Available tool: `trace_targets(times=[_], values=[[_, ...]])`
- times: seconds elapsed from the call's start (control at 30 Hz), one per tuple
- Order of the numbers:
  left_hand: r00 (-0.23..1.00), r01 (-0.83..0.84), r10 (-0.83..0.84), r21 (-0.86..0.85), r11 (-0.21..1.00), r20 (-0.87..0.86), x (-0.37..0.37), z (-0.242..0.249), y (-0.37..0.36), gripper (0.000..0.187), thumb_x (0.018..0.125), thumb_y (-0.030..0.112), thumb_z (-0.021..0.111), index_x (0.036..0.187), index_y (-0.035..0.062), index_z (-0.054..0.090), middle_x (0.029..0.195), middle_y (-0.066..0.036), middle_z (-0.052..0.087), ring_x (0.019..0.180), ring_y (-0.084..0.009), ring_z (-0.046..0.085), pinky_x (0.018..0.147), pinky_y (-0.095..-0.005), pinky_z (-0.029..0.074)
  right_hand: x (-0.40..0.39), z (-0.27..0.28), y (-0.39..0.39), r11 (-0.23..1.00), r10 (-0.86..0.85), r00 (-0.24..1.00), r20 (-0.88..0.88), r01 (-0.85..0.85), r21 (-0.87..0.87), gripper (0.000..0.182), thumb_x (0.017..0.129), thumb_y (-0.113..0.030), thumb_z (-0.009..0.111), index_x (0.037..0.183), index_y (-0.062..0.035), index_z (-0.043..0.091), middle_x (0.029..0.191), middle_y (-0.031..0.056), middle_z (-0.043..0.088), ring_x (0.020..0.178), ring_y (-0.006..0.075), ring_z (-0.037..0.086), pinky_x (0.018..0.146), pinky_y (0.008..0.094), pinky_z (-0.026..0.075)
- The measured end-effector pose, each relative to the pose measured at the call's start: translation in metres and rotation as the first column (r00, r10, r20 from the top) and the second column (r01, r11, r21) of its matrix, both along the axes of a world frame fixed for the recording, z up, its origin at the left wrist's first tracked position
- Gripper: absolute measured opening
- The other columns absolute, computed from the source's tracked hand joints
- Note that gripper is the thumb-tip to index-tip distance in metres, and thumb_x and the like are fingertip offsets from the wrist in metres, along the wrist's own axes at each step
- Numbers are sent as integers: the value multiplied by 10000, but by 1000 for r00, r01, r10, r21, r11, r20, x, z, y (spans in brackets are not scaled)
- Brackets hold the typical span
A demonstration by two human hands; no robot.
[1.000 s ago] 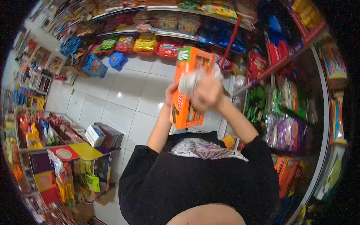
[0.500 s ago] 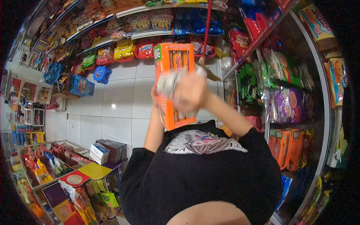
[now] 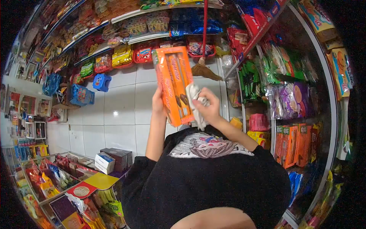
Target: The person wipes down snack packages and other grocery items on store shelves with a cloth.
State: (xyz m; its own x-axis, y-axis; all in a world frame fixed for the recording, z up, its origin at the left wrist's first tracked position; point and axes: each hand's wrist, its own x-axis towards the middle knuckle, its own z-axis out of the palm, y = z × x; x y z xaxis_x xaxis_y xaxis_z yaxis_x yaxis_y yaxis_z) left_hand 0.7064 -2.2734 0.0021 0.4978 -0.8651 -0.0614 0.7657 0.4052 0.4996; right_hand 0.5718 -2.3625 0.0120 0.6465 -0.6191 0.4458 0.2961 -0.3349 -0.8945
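An orange snack box (image 3: 167,76) with long window slots is held up in front of my chest, its front face tilted towards me. My left hand (image 3: 158,102) grips its left edge, the fingers hidden behind the box. At the box's lower right edge, my right hand (image 3: 209,107) is closed around a crumpled whitish cloth (image 3: 194,101). The cloth lies against the box's edge and one end hangs down.
A straw broom (image 3: 205,69) with a red handle leans at the far shelf. Right of me stand shelves with more orange boxes (image 3: 289,145) and purple packets (image 3: 295,100). A blue stool (image 3: 101,82) is on the tiled floor (image 3: 120,114); dark cartons (image 3: 118,157) lie lower left.
My right hand and the cloth have moved from across the box's front to its lower right edge. The box has tilted, showing more of its front.
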Motion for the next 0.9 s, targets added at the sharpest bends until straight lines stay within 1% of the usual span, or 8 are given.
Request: trace_targets(times=[0.1,0.23,0.37,0.43,0.53,0.63,0.77,0.9], values=[[971,190,-203,109,976,125,-19,5,2,391,808,252,292,1134,37,291,1108,-112,388,1011,-234,388,849,-365,312,18,10,-34,929,-354,921,159,328,172,122,668,-68,527,714,-29,421,667,10,388,648,90,368,593,213,316],[888,347,-400,-241,906,-227,-37,7,-15,371,811,228,270,1103,4,321,1066,-125,424,983,-235,410,856,-353,303,41,32,-68,813,-502,842,198,382,440,159,723,-145,484,823,-46,412,725,8,385,676,85,353,618,196,308],[958,282,-280,-405,870,65,-6,6,-18,366,805,237,242,1058,0,360,1056,-124,432,966,-250,419,836,-357,317,17,16,-25,974,-82,996,-19,84,211,252,699,-146,498,895,-47,374,852,19,362,806,96,334,721,211,272],[995,-71,68,42,997,71,0,11,-13,388,804,281,259,1047,-5,356,1025,-119,446,944,-239,426,825,-338,323,6,2,-4,972,-15,999,36,6,236,328,682,-171,531,923,-46,347,856,36,351,838,111,331,750,224,266],[974,-4,42,-167,986,221,-2,6,-11,423,794,332,290,1057,4,334,1031,-104,423,954,-199,408,822,-309,319,-5,1,4,912,124,978,-166,-47,406,485,631,-232,600,975,-42,315,906,86,359,904,170,324,822,267,232],[927,-180,168,5,984,335,-20,-5,-19,460,780,354,335,1088,15,297,1042,-87,390,966,-170,383,823,-298,306,-14,6,-16,863,285,927,-245,-137,486,545,586,-212,599,1020,-31,324,1013,86,352,1002,163,292,859,258,190],[671,-215,-52,262,941,739,-21,11,-34,494,777,352,373,1137,30,271,1111,-71,355,1025,-168,348,838,-290,296,-30,14,-34,958,83,943,-322,14,286,638,525,-258,638,1032,-33,324,1015,98,366,995,166,307,854,263,203],[638,-86,-118,222,971,761,-23,23,-39,690,723,225,468,1214,10,32,1234,-123,140,1129,-186,152,908,-295,155,-31,32,-15,985,-152,925,-348,172,26,591,521,-265,666,957,-38,338,836,68,438,780,144,441,681,248,356]])
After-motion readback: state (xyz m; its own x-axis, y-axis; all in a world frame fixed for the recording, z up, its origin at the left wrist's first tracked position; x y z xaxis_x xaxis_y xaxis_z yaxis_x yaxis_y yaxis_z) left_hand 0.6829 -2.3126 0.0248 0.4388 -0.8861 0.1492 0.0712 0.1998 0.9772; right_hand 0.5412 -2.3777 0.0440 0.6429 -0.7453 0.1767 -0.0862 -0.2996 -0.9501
